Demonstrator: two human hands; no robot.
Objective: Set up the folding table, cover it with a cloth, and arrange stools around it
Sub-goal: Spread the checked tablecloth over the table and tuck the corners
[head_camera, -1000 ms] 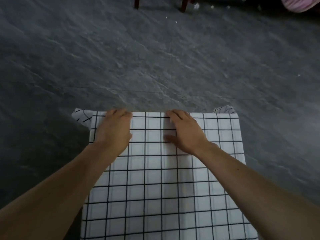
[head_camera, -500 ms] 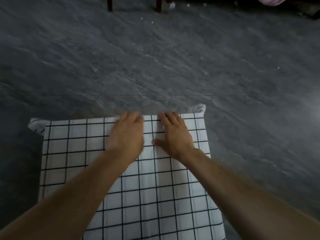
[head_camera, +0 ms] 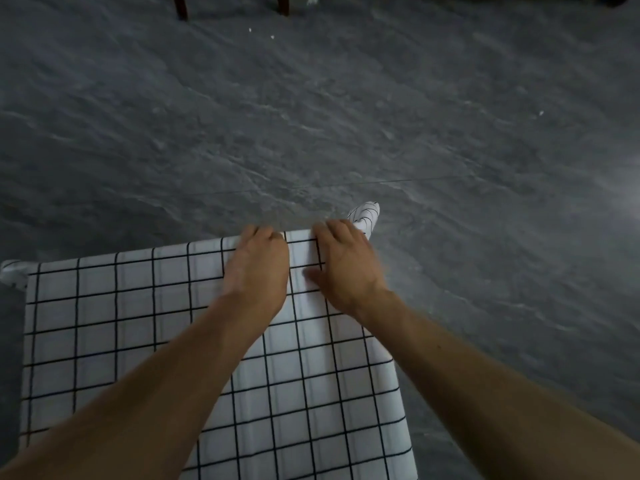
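Observation:
A white cloth with a black grid [head_camera: 138, 323] lies spread over the table, which is hidden beneath it. My left hand [head_camera: 258, 268] and my right hand [head_camera: 346, 265] both press on the cloth at its far edge, close together, near the far right corner. The fingertips of both hands reach the edge; whether they hook over it I cannot tell. A cloth corner [head_camera: 365, 214] pokes out just beyond my right hand, and another corner [head_camera: 12, 273] droops at the far left. No stool is in view.
Dark grey stone-patterned floor [head_camera: 381, 116] surrounds the table on the far and right sides. Two dark wooden furniture legs [head_camera: 180, 8] stand at the top edge. Small white specks [head_camera: 272, 37] lie on the floor near them.
Both hands have slid rightward along the cloth's far edge and drawn closer together. The table now sits further left in view.

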